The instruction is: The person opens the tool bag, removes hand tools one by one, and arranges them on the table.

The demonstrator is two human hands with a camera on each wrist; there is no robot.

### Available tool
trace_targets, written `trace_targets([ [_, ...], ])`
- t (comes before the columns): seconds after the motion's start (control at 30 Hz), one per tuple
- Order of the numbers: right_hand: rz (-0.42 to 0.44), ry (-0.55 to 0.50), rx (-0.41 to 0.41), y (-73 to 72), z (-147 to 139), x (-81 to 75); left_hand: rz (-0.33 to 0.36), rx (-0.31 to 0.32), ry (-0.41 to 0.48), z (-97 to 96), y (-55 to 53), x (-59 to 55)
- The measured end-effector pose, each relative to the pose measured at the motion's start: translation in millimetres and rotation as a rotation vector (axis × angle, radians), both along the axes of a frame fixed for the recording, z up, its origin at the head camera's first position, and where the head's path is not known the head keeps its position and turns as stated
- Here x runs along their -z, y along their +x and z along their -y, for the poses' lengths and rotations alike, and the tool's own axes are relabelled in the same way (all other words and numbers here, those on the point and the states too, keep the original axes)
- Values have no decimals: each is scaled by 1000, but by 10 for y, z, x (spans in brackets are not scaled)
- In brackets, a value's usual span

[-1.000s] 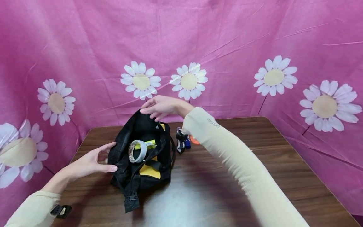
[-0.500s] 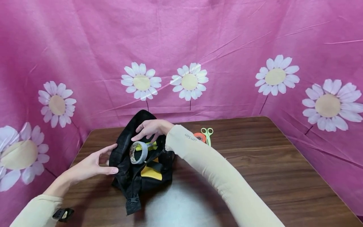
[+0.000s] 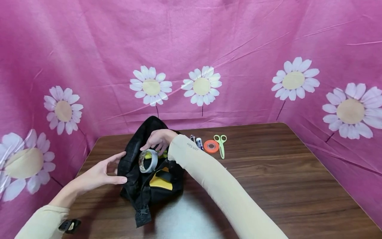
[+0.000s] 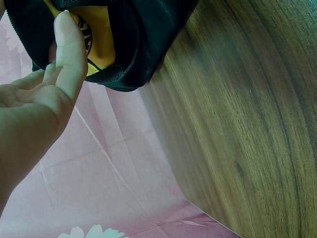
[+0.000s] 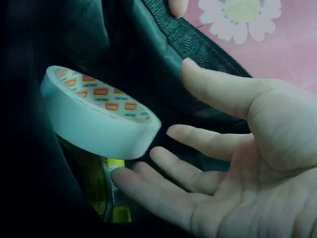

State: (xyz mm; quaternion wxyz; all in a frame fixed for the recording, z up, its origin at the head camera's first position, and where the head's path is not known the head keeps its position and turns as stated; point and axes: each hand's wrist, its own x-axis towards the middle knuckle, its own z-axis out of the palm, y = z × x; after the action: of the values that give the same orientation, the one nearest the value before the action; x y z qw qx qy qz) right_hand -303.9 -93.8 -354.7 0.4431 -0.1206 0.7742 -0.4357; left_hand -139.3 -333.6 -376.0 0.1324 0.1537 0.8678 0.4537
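A black bag [image 3: 129, 166] with a yellow panel [image 3: 161, 183] stands with its mouth open on the table's left half. My left hand [image 3: 91, 176] holds the bag's left rim between thumb and fingers. Inside lies a roll of white tape [image 5: 94, 124], tilted, above a yellow-green item [image 5: 119, 213] that is mostly hidden. My right hand [image 3: 159, 138] reaches into the bag mouth. In the right wrist view its fingers are spread beside the tape roll and grip nothing.
Right of the bag, on the wooden table [image 3: 268, 179], lie an orange tape roll [image 3: 206, 146], light green scissors [image 3: 222, 146], a blue-and-white tube [image 3: 199, 143] and a dark item [image 3: 192, 137] partly hidden by the sleeve. Pink flowered cloth [image 3: 238, 106] surrounds the table.
My right hand has come down from the bag's far rim into its mouth, close to the tape roll. The left hand keeps its hold on the rim.
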Motion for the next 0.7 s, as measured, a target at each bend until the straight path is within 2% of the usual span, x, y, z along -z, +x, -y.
trace_targets([
  [0.17, 52, -4, 5, -7, -18, 63, -18, 1, -2, -16, -1, 0],
  [0.23, 52, -6, 22, -20, -40, -11, -30, 0, -13, -25, 0, -4],
  [0.4, 13, -14, 27, -59, -12, -322, -45, -1, -18, -32, -4, -8],
  [0.47, -2, -16, 24, -62, 28, -380, -39, 1, -15, -28, -3, -6],
  [0.57, -22, -31, 56, -63, 78, -343, -28, -2, -19, -22, 6, -9],
  [0.7, -29, -46, 121, -73, 94, -132, -27, -12, -34, -22, 25, -10],
])
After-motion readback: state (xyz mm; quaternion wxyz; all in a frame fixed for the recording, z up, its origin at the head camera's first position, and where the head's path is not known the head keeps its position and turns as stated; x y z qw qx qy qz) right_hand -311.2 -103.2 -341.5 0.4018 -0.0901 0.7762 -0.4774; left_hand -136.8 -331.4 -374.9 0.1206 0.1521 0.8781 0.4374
